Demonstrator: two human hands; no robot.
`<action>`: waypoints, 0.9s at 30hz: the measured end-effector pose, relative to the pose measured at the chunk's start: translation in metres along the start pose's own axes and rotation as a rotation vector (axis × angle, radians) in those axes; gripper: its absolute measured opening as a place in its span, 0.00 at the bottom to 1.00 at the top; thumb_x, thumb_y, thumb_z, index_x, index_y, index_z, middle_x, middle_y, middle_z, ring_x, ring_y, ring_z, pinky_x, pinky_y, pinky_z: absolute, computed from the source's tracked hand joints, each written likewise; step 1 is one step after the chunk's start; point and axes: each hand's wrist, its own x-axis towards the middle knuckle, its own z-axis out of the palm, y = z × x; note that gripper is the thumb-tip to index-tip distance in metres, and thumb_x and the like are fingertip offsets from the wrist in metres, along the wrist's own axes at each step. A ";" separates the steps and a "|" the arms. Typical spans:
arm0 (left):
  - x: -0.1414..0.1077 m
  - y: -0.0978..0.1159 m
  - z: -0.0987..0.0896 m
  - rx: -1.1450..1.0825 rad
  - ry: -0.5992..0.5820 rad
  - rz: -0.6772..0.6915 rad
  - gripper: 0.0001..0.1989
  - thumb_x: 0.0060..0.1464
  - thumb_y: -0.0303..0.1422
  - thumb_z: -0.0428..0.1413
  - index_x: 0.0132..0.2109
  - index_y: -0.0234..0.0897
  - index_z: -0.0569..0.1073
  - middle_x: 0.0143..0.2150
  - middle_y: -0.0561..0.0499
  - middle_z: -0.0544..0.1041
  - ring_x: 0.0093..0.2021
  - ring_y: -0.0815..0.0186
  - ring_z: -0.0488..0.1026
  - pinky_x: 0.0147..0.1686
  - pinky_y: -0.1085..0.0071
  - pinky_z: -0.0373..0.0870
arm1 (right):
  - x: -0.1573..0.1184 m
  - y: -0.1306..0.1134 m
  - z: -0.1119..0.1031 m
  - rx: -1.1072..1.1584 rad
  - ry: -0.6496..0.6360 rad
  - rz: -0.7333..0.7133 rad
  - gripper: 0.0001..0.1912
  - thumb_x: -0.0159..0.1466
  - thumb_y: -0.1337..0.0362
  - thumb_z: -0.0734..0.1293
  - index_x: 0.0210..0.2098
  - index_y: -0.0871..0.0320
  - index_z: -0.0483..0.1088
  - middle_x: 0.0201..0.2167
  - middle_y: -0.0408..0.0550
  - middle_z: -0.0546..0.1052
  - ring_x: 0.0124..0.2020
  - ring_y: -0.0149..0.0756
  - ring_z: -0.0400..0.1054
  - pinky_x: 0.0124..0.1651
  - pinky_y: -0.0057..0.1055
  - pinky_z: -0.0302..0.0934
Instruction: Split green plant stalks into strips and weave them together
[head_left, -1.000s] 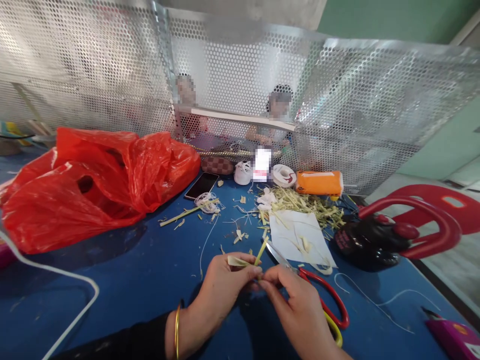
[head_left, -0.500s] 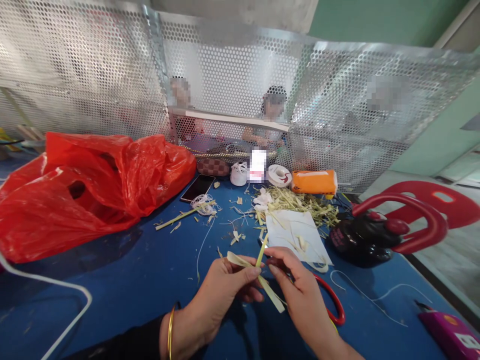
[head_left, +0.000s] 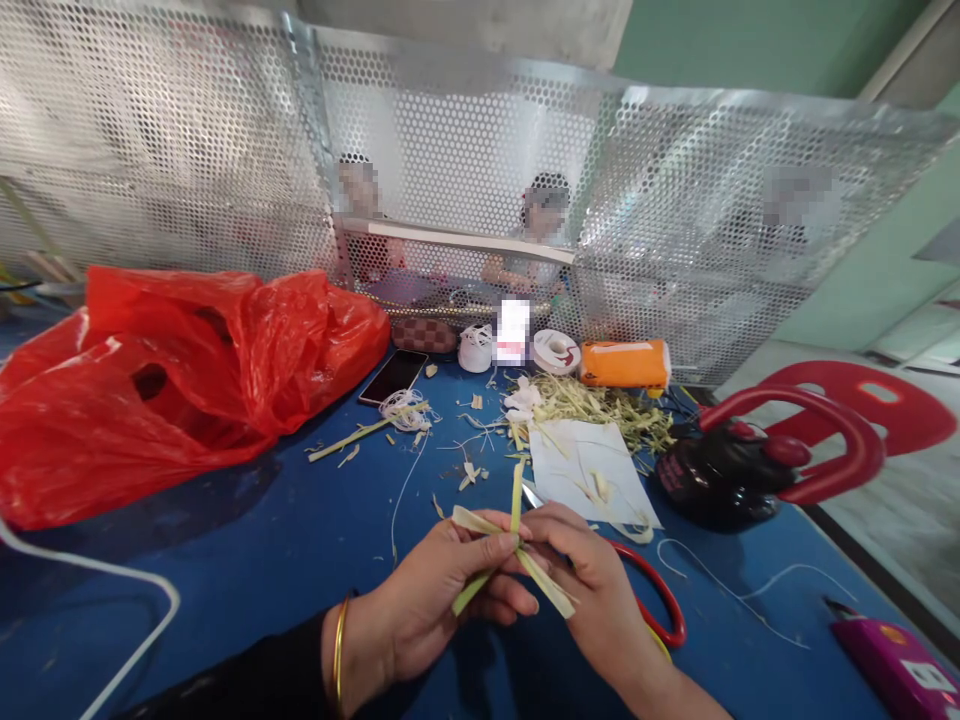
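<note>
Pale green plant-leaf strips (head_left: 517, 497) cross one another in front of me, with ends pointing up, down-left and down-right. My left hand (head_left: 442, 580) is closed on them, its thumb pressing where they cross. A gold bangle circles that wrist. My right hand (head_left: 592, 570) meets the crossing from the other side, its fingertips pinched at the strips; its fingers partly hide the grip. Beneath and beside my right hand is a pair of scissors (head_left: 667, 590) with red handles. The blade tip shows just above my right fingers.
A red plastic bag (head_left: 187, 370) fills the left side. Ahead are a phone (head_left: 394, 378), white thread (head_left: 405, 408), white paper (head_left: 589, 470) and a heap of plant scraps (head_left: 615, 410). A black kettle (head_left: 716, 480) stands right. Behind a perforated metal screen (head_left: 457, 130) sit several people.
My right hand has moved in slightly, up against the crossing. One strip end now points down-left below my left thumb, and the upright strip stands more vertical.
</note>
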 end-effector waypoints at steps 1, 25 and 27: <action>0.001 -0.001 0.000 -0.013 -0.002 -0.004 0.11 0.51 0.34 0.63 0.38 0.32 0.72 0.28 0.52 0.76 0.23 0.72 0.75 0.21 0.82 0.67 | 0.000 0.001 0.000 -0.012 -0.002 -0.018 0.11 0.62 0.69 0.66 0.38 0.49 0.78 0.33 0.45 0.78 0.38 0.39 0.70 0.44 0.35 0.61; -0.001 -0.004 -0.002 -0.078 -0.024 -0.015 0.11 0.52 0.35 0.61 0.33 0.29 0.75 0.25 0.51 0.75 0.20 0.74 0.72 0.21 0.80 0.65 | 0.001 0.008 0.001 -0.318 -0.093 -0.163 0.13 0.66 0.70 0.60 0.37 0.51 0.75 0.32 0.45 0.78 0.37 0.37 0.71 0.54 0.42 0.55; -0.001 -0.004 -0.003 -0.058 -0.037 -0.009 0.11 0.51 0.35 0.61 0.33 0.29 0.75 0.25 0.50 0.75 0.20 0.74 0.72 0.22 0.80 0.65 | 0.001 0.008 -0.001 -0.385 -0.081 -0.188 0.14 0.65 0.72 0.60 0.39 0.51 0.75 0.32 0.44 0.78 0.37 0.36 0.71 0.58 0.44 0.51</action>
